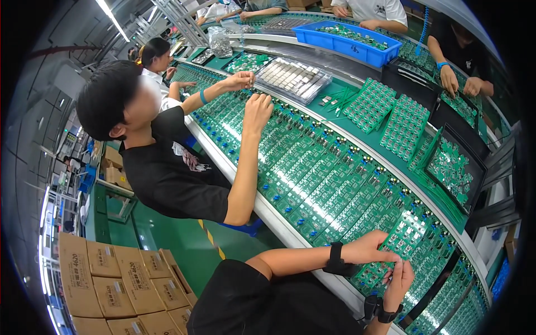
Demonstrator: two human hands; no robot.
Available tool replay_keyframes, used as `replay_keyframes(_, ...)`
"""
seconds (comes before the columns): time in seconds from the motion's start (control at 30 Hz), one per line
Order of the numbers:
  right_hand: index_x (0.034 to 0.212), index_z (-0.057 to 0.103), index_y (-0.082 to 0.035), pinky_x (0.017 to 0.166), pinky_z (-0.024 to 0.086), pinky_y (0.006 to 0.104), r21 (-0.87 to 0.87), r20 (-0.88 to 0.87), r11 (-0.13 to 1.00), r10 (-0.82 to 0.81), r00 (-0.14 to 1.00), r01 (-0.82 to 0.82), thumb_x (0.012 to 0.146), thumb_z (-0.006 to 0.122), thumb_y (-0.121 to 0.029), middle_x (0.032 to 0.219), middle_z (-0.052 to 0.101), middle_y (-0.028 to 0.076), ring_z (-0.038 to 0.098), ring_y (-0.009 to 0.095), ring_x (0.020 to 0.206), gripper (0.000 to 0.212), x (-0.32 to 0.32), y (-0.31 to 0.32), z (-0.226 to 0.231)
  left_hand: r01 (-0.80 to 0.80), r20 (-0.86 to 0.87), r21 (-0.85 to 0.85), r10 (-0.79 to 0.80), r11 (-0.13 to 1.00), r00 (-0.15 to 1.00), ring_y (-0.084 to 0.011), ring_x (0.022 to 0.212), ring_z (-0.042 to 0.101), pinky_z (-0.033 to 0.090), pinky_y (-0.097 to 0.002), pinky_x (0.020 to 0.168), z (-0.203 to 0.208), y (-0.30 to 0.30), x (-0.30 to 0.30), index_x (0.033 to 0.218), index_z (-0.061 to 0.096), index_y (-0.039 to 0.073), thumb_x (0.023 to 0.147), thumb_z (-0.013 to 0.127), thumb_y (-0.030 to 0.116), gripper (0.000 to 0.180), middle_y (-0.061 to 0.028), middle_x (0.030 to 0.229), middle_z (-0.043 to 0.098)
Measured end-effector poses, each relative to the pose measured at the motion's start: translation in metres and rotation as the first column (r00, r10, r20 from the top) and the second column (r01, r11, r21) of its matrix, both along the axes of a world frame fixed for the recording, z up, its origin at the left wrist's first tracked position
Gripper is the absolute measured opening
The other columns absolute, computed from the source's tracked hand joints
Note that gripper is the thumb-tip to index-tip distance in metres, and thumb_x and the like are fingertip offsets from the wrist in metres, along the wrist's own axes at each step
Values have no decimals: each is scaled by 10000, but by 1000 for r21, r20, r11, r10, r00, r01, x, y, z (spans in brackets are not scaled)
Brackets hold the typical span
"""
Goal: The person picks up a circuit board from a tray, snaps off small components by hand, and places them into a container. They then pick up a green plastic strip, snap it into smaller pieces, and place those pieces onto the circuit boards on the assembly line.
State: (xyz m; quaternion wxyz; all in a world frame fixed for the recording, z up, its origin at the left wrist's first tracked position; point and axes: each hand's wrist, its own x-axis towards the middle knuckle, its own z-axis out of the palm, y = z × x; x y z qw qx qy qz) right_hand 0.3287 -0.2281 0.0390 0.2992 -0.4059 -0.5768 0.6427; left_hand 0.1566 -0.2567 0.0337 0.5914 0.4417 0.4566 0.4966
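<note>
A green circuit board panel (406, 233), made up of several small boards with silvery parts, is held over the row of long green circuit boards (312, 184) at the lower right. My left hand (365, 247) closes around its middle, thumb towards my right hand. Beside it, my right hand (398, 281) pinches near the panel's edge; its fingertips meet my left thumb and partly hide the panel. A black band circles each of my wrists.
Upright board panels (368, 104) stand across the line, beside a black tray (453, 170) of small boards. A blue bin (349, 42) sits at the far side. To my left a co-worker (173, 162) reaches over the line. Cardboard boxes (111, 279) are stacked at lower left.
</note>
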Motion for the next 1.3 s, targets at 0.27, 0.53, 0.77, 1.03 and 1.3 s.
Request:
replay_keyframes(0.27, 803, 473, -39, 335, 313, 161, -278, -200, 952, -186, 962, 126, 906, 470, -263, 594, 496, 34, 437, 62, 426, 247, -7, -16, -3, 79, 287, -61, -58, 995, 956, -46, 655, 505, 422, -221, 560, 10, -3, -2, 899, 565, 21, 822, 625, 175, 183, 4, 756, 577)
replay_keyframes(0.53, 882, 462, -27, 325, 316, 173, -354, -366, 908, -356, 860, 225, 924, 406, -307, 624, 506, 54, 423, 86, 413, 289, -17, -15, -2, 3, 296, 13, -6, 1000, 955, -58, 630, 519, 430, -220, 550, 9, -3, -1, 901, 570, 19, 826, 618, 155, 163, -4, 765, 583)
replay_keyframes(0.77, 965, 469, -24, 355, 332, 167, -209, -450, 976, -150, 880, 59, 929, 384, -289, 691, 525, 51, 443, 92, 461, 281, -11, -2, -11, 57, 238, 26, -61, 998, 969, -70, 624, 545, 443, -217, 541, 7, -5, 1, 915, 571, 11, 821, 625, 167, 190, -21, 761, 595)
replay_keyframes(1.03, 879, 489, -45, 359, 310, 160, -263, -224, 929, -323, 920, 262, 909, 443, -207, 598, 486, 9, 410, 47, 437, 170, -19, -5, -4, 69, 16, 79, -70, 995, 997, -74, 645, 532, 435, -234, 552, 8, -7, -4, 920, 570, 10, 819, 633, 195, 221, -18, 734, 590)
replay_keyframes(1.3, 809, 466, -31, 349, 293, 171, -41, -90, 998, 51, 995, -55, 903, 468, -185, 580, 459, 1, 387, 35, 400, 180, -5, 4, -3, 1, -167, -146, -26, 989, 986, -70, 734, 491, 411, -236, 618, -8, -1, -5, 919, 547, -19, 797, 656, 297, 356, -34, 819, 560)
